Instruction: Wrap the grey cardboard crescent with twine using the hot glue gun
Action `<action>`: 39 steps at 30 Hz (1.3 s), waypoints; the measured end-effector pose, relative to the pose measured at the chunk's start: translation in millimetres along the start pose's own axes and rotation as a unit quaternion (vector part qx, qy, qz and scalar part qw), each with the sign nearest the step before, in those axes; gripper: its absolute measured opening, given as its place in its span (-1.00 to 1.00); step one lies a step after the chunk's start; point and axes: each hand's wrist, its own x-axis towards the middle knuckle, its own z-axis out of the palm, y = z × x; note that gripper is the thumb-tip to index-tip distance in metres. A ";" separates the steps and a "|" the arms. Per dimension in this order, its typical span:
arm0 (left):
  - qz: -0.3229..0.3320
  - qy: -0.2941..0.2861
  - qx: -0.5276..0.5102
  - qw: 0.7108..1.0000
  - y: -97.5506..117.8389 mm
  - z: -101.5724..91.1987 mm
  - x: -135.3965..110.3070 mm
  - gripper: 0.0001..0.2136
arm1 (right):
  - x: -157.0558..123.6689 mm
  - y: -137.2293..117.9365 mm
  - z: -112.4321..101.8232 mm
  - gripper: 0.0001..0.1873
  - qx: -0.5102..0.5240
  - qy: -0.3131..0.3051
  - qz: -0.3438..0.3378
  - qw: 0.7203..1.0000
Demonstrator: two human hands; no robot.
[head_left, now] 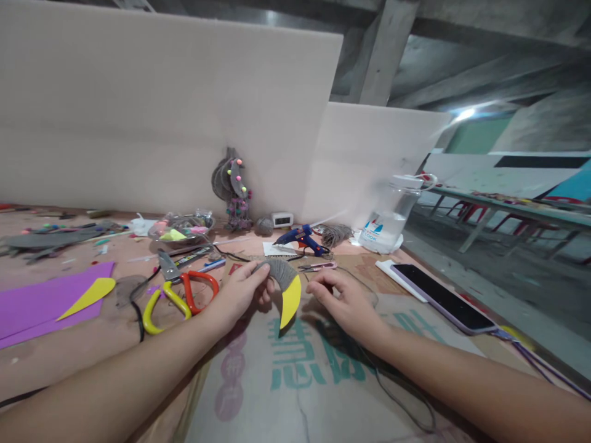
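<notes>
My left hand is closed on one end of a crescent-shaped piece. Grey yarn is wound around its upper part, and the lower part is a bare yellow crescent with its tip pointing down. To the right, my right hand is pinched shut a short way from the crescent. A loose length of grey yarn trails from beneath this hand across the printed board; the strand between the fingers is hard to make out.
Scissors with red and yellow handles lie left, near purple sheets and a yellow cutout. Behind are a blue glue gun, a yarn bundle and a decorated grey ornament. A phone and water jug stand right.
</notes>
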 end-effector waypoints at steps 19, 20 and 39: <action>0.033 -0.022 0.117 0.992 -0.8 -2.2 1.6 -0.71 | 4.0 9.5 6.6 -0.74 0.094 -0.072 0.038 0.992; 0.039 -0.022 0.123 0.991 -1.6 -2.7 1.9 -0.71 | 3.9 9.9 6.7 -0.73 0.091 -0.077 0.041 0.992; 0.056 -0.045 0.196 0.978 0.5 -2.4 -1.4 -0.70 | 2.1 9.6 7.6 -0.74 0.091 -0.087 0.025 0.992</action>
